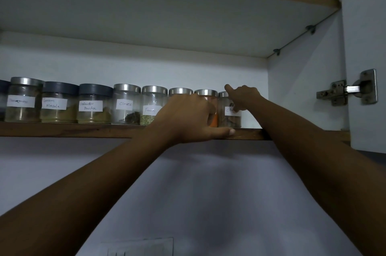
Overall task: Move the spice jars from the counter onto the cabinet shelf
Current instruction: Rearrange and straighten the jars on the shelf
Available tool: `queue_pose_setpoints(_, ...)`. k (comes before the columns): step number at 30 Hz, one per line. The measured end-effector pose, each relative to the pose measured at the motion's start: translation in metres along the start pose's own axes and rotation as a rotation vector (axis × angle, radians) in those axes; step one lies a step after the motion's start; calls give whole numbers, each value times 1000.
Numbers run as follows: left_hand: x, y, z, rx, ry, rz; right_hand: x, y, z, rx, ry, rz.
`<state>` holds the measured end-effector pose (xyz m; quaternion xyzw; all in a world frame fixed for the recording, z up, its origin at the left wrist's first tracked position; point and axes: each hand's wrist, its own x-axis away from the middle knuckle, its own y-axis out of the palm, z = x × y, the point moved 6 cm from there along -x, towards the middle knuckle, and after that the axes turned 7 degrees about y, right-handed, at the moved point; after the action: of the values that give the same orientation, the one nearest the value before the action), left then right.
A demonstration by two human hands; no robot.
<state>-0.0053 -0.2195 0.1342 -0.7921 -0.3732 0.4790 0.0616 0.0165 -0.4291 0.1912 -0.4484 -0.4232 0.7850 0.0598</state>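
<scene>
Wood-edged cabinet shelf point(83, 130) carries the spice jars point(127, 103) in a row. Left hand point(188, 118) curls its fingers before two jars, grip hidden, thumb on the shelf edge. At its 1 o'clock, right hand point(243, 97) fingers pinch the end jar point(227, 122).

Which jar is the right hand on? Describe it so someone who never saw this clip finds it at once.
Find the wood-edged cabinet shelf with its row of labelled spice jars and follow it to the right end, nearest the cabinet's side wall. The last jar, steel-lidded, sits under the right hand. Unlike the orange powder jar beside it, it holds dark brown pieces.
</scene>
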Motion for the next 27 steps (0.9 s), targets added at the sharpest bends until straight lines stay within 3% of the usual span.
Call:
queue_pose_setpoints(10, 1, -2, 5, -62, 28, -48, 1, 7, 10, -194, 74, 9)
queue_pose_setpoints(14, 0, 0, 2, -61, -8, -76, 12, -20, 14, -455, 108, 207)
queue_pose_setpoints(19, -1, 1, 1, -89, -54, -96, 48, -35, 9, -730, 0, 159)
queue_pose_setpoints(24, 5, 6, 5, -206, -138, -228, 107, -49, 21, -985, -34, 229)
queue_pose_setpoints(27, 16, 11, 17, -229, -246, -223, 147, -66, 28, -1041, -55, 257)
